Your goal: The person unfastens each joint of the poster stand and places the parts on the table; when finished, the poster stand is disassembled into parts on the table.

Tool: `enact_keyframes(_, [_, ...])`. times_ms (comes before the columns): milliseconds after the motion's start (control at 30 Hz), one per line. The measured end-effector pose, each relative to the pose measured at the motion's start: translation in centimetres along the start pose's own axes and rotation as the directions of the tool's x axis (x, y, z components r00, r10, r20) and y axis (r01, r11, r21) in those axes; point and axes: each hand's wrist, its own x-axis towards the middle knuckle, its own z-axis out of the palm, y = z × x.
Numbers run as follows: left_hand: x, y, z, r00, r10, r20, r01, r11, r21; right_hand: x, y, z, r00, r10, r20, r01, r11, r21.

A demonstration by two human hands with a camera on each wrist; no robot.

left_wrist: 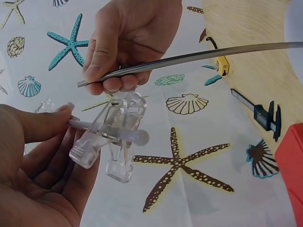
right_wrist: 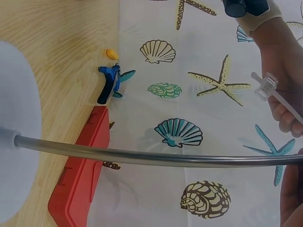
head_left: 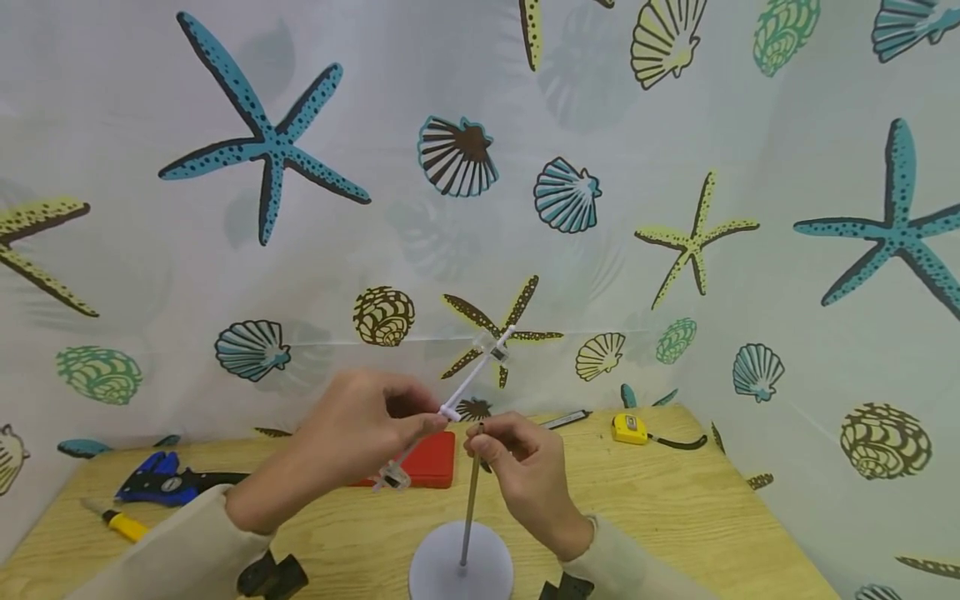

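My left hand (head_left: 348, 437) pinches a thin white rod (head_left: 474, 377) near its middle, where a small white fitting sits. The rod slants up to the right, with a clear plastic clip (left_wrist: 124, 125) near one end and another clear clip (head_left: 394, 475) near the lower end. Close to it on the right, my right hand (head_left: 534, 483) holds the top of a slim metal pole (head_left: 471, 500) between thumb and fingers. That pole rises from a round white base (head_left: 435, 571) on the table. In the left wrist view the pole's tip pokes just past the right fingertips.
Behind the hands lies a red case (head_left: 438, 462), with a caliper (head_left: 564, 420) and a yellow tape measure (head_left: 628, 428) to its right. Blue-and-black pliers (head_left: 161, 483) and a yellow-handled knife (head_left: 126, 525) lie at left. A shell-patterned curtain (head_left: 495, 250) borders the wooden table (head_left: 675, 517).
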Motion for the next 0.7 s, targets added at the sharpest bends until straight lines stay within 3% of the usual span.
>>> enact_keyframes(200, [-0.4, -1.1, 0.5, 0.996, -0.084, 0.005, 0.085, 0.993, -0.080, -0.1, 0.0, 0.0, 1.000, 0.031, 0.000, -0.031, 0.999, -0.009])
enact_keyframes(433, [-0.8, -2.2, 1.3, 0.986, -0.167, 0.022, 0.168, 0.971, -0.171, -0.2, 0.2, -0.1, 1.000, -0.008, 0.001, 0.008, 1.000, -0.004])
enact_keyframes(700, [-1.5, -3.6, 1.9, 0.962, -0.270, 0.028, 0.269, 0.936, -0.225, -0.2, 0.1, -0.1, 0.999, -0.037, 0.003, 0.037, 0.999, -0.012])
